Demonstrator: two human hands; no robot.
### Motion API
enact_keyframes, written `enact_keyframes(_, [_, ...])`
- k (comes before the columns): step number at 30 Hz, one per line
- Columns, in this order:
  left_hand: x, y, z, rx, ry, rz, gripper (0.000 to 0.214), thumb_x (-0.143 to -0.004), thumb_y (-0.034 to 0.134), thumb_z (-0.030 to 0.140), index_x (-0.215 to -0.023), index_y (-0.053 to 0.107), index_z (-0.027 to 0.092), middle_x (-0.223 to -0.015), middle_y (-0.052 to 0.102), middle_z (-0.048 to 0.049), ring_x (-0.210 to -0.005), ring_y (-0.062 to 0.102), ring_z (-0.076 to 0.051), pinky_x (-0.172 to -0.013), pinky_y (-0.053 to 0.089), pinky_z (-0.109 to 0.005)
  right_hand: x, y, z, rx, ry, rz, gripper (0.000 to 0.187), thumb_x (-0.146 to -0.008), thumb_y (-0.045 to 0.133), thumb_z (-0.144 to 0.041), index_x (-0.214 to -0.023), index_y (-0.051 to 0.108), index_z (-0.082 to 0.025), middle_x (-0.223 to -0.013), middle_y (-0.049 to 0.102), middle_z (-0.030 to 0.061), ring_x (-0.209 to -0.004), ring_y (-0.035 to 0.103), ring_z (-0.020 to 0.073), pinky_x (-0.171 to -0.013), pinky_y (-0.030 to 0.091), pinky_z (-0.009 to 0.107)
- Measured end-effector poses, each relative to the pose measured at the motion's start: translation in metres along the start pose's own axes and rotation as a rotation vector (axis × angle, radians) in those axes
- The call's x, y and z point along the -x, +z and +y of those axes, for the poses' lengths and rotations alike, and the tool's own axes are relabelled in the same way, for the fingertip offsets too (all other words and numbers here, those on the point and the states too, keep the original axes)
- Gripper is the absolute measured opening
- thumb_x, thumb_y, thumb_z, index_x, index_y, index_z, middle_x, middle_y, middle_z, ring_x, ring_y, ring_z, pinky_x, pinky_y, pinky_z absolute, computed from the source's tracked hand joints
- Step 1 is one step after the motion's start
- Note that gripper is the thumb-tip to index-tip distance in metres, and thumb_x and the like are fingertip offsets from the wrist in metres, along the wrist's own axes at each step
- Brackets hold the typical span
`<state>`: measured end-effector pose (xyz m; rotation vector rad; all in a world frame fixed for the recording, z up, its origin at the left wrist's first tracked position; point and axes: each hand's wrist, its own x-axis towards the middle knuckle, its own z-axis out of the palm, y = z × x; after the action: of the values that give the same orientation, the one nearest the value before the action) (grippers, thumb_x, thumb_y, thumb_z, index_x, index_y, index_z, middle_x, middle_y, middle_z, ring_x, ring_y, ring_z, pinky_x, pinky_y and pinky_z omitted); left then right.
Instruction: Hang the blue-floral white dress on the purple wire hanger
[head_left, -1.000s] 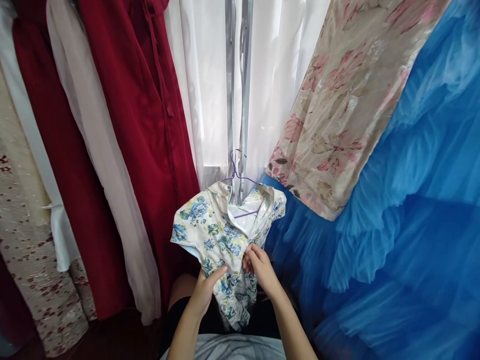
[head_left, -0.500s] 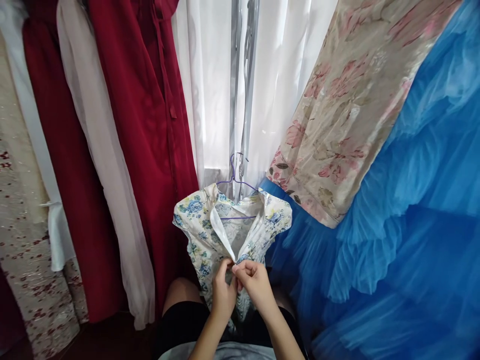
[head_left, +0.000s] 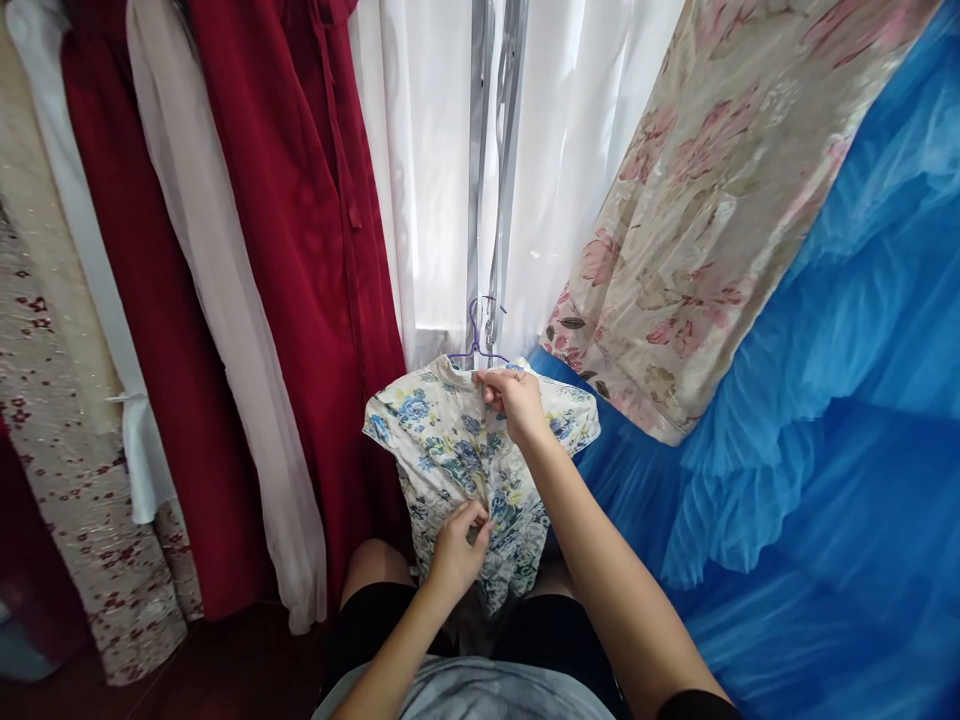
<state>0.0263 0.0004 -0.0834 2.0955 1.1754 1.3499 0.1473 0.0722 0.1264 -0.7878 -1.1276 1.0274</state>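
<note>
A white dress (head_left: 442, 440) with blue and yellow flowers hangs upright in front of me on a purple hanger (head_left: 475, 335). The seam down its middle is closed up to the collar. My right hand (head_left: 514, 400) is closed at the top of this seam, pinching the zipper pull, which its fingers hide. Lower down, my left hand (head_left: 459, 548) pinches the dress fabric beside the seam, thumb and forefinger together.
Dark red dresses (head_left: 300, 250) and a pale sheer one (head_left: 217, 300) hang at left. On the right are a beige floral dress (head_left: 675, 250) and blue tulle (head_left: 847, 500). White curtains (head_left: 442, 200) and a metal post (head_left: 510, 120) stand behind.
My right hand has moved up from the bottom of the open neckline to the collar, and the V-shaped opening has closed. My left hand stays low on the front.
</note>
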Motion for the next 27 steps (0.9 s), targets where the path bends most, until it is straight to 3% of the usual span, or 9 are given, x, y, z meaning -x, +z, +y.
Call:
enact_keyframes(3, [-0.038,-0.028,0.020,0.050,0.093,0.098,0.010,-0.093,0.059,0.027,-0.096,0.064,0.019,-0.086,0.064,-0.0033,-0.081,0.062,-0.018,-0.076,0.048,-0.030,0.018,-0.011,0.000,0.076,-0.015,-0.034,0.019,-0.069,0.071,-0.034,-0.067,0.070,-0.015,-0.042,0.052,-0.0042,-0.041,0.034,0.0087,-0.044,0.021,0.025])
enact_keyframes(7, [-0.108,-0.078,0.065,-0.001,0.249,0.273,0.031,-0.099,0.052,0.028,-0.128,0.060,0.022,-0.086,0.063,-0.0019,-0.075,0.058,-0.016,-0.073,0.048,-0.029,0.032,-0.022,0.003,0.139,-0.096,-0.096,0.022,-0.074,0.071,-0.036,-0.066,0.069,-0.015,-0.044,0.053,-0.0034,-0.043,0.038,0.0096,-0.046,0.025,0.025])
enact_keyframes(11, [-0.154,-0.101,0.100,-0.173,0.430,0.148,0.016,-0.098,0.052,0.022,-0.095,0.067,0.019,-0.090,0.067,-0.0035,-0.081,0.061,-0.017,-0.077,0.046,-0.030,0.022,-0.021,0.017,0.140,-0.154,-0.109,0.024,-0.075,0.071,-0.038,-0.065,0.066,-0.017,-0.047,0.051,-0.0043,-0.045,0.038,0.0102,-0.048,0.026,0.025])
enact_keyframes(14, [-0.167,-0.110,0.108,-0.237,0.462,0.211,0.016,-0.098,0.052,0.021,-0.092,0.066,0.018,-0.088,0.066,-0.0037,-0.081,0.061,-0.018,-0.077,0.046,-0.030,0.017,-0.019,0.041,0.186,-0.134,-0.033,0.025,-0.070,0.071,-0.037,-0.058,0.061,-0.017,-0.048,0.048,-0.0048,-0.047,0.037,0.0100,-0.049,0.026,0.025])
enact_keyframes(18, [-0.176,-0.145,0.083,-0.051,0.297,0.483,0.015,-0.094,0.058,0.027,-0.095,0.069,0.016,-0.092,0.069,-0.0037,-0.088,0.062,-0.018,-0.083,0.046,-0.029,0.041,-0.020,0.075,0.200,-0.066,0.006,0.027,-0.071,0.066,-0.036,-0.052,0.057,-0.018,-0.046,0.042,-0.0052,-0.046,0.033,0.0094,-0.048,0.023,0.025])
enact_keyframes(20, [-0.179,-0.169,0.055,0.245,0.057,0.652,0.012,-0.088,0.064,0.025,-0.090,0.070,0.015,-0.087,0.068,-0.0019,-0.085,0.061,-0.015,-0.081,0.046,-0.026,0.062,-0.018,0.088,0.159,-0.015,0.015,0.027,-0.072,0.064,-0.034,-0.052,0.056,-0.018,-0.045,0.039,-0.0060,-0.046,0.029,0.0086,-0.048,0.019,0.025])
enact_keyframes(22, [-0.175,-0.186,0.023,0.809,-0.296,0.845,0.005,-0.080,0.069,0.016,-0.083,0.066,0.014,-0.075,0.063,0.0021,-0.072,0.058,-0.011,-0.072,0.045,-0.022,0.084,-0.013,0.098,0.102,0.043,0.011,0.024,-0.071,0.064,-0.033,-0.053,0.058,-0.018,-0.044,0.039,-0.0061,-0.045,0.028,0.0084,-0.047,0.019,0.024])
enact_keyframes(24, [-0.161,-0.188,-0.006,0.956,-0.444,0.862,0.009,-0.084,0.064,0.015,-0.076,0.059,0.015,-0.061,0.053,0.0047,-0.058,0.053,-0.010,-0.064,0.045,-0.022,0.100,-0.007,0.105,0.037,0.092,-0.002,0.022,-0.070,0.064,-0.033,-0.055,0.060,-0.017,-0.043,0.040,-0.0056,-0.044,0.029,0.0086,-0.046,0.020,0.024])
enact_keyframes(27, [-0.121,-0.159,-0.037,1.091,-0.580,0.789,0.019,-0.084,0.062,0.013,-0.068,0.052,0.017,-0.054,0.049,0.0046,-0.050,0.051,-0.011,-0.057,0.045,-0.023,0.110,-0.008,0.115,-0.055,0.166,0.043,0.023,-0.071,0.063,-0.037,-0.057,0.061,-0.019,-0.042,0.039,-0.0058,-0.041,0.027,0.0091,-0.045,0.019,0.024])
